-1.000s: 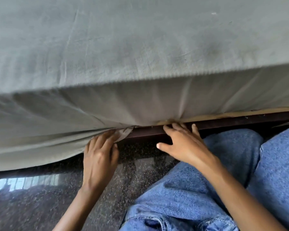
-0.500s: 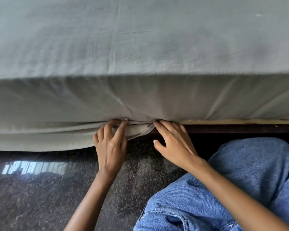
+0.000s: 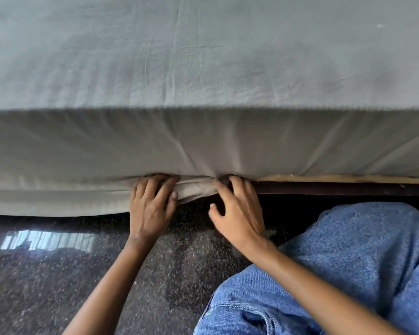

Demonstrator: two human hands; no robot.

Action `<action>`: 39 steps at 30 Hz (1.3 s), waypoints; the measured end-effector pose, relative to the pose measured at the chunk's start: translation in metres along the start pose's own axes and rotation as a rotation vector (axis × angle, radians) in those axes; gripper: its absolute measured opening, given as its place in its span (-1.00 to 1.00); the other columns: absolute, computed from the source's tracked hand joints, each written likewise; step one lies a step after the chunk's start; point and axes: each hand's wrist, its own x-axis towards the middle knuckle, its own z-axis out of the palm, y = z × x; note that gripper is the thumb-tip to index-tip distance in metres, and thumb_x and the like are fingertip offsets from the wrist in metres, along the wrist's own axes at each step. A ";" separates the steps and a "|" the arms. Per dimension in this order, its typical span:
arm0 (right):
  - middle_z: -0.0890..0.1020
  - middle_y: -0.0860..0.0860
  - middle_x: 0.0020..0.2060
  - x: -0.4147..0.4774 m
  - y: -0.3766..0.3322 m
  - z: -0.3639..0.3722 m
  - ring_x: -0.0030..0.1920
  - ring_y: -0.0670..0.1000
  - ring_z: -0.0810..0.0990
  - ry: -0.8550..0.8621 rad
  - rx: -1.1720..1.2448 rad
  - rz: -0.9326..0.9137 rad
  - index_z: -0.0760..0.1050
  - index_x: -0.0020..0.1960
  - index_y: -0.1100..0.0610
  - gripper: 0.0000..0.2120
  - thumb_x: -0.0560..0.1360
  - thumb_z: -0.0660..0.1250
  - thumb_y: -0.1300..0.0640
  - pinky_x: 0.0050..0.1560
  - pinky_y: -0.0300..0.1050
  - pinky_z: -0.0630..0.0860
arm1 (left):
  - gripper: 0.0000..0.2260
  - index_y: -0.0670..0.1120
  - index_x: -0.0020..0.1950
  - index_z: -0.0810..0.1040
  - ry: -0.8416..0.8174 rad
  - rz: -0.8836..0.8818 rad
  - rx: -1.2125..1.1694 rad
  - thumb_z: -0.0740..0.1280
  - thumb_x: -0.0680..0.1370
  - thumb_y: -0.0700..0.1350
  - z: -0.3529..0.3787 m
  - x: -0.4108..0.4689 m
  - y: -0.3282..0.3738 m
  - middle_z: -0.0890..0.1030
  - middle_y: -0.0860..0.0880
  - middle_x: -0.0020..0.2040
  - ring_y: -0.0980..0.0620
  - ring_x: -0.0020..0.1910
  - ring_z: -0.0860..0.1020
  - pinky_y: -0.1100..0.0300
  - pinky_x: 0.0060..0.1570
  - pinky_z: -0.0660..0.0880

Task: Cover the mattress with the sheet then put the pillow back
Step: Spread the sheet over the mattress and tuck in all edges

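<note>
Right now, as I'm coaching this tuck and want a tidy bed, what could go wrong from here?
Left of the left hand, the grey sheet hangs untucked near the floor; it may end up sagging. The bunched fold between the left and right hand could go in as a lump and set the diagonal creases. The right hand's fingertips sit at the dark bed frame and might get pinched.

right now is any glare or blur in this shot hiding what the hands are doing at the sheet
Head view: a bright window-like reflection glares off the floor, well left of the left hand; head view: the sheet is softly smeared along its top fold line; head view: the right hand and left hand look sharp, only their fingertips lost in shadow at the tuck.
</note>
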 end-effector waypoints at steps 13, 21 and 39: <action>0.51 0.24 0.23 0.021 -0.022 -0.003 0.29 0.20 0.42 -0.342 -0.134 -0.069 0.41 0.33 0.19 -0.19 0.28 0.18 -0.35 0.41 0.05 0.19 | -0.63 -0.16 0.18 0.59 -0.149 -0.043 -0.071 0.13 0.57 0.01 -0.021 0.011 -0.010 0.63 -0.11 0.11 -0.11 0.09 0.58 0.10 0.17 0.37; 0.63 0.19 -0.12 0.038 -0.044 0.022 -0.03 0.18 0.56 -0.350 -0.321 0.091 0.54 0.00 0.13 -0.33 0.10 0.49 -0.34 0.19 0.12 0.35 | -0.68 -0.18 0.19 0.56 -0.110 -0.018 -0.233 0.13 0.54 -0.14 -0.034 -0.007 0.034 0.57 -0.08 0.21 -0.05 0.21 0.49 0.06 0.20 0.37; -0.08 -0.04 0.55 0.030 -0.032 -0.059 0.53 -0.06 -0.08 -0.871 0.088 -0.130 -0.03 0.55 0.02 -0.32 0.55 0.19 -0.10 0.52 0.01 -0.10 | -0.51 -0.13 -0.13 0.62 -0.475 -0.125 0.091 0.03 0.52 0.17 -0.022 0.039 0.005 0.66 -0.19 -0.20 -0.19 -0.16 0.61 0.04 -0.09 0.45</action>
